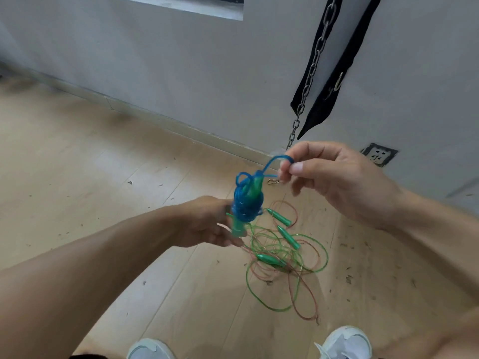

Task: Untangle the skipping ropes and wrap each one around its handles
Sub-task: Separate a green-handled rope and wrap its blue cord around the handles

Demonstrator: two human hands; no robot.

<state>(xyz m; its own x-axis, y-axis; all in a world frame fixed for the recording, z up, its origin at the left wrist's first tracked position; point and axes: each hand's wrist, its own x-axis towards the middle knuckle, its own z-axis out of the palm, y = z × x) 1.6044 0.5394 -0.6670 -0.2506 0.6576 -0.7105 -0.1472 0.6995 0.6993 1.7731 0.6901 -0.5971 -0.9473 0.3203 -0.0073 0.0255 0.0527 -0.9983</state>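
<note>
My left hand [207, 224] grips a pair of green handles [239, 226] held upright, with a blue rope [246, 203] coiled many times around them. My right hand [334, 177] pinches the free loop end of that blue rope up and to the right of the bundle. Below on the floor lie a green rope [321, 260] and a reddish-brown rope [305, 299], tangled together in loose loops. Three green handles rest among them: one [280, 217], another [289, 237] and a third [269, 260].
The wooden floor [103, 177] carries small scattered bits of debris. A metal chain [308, 81] and black straps [334, 79] hang against the white wall, with a wall socket [378, 154] low down. My white shoes [344, 343] stand at the bottom edge.
</note>
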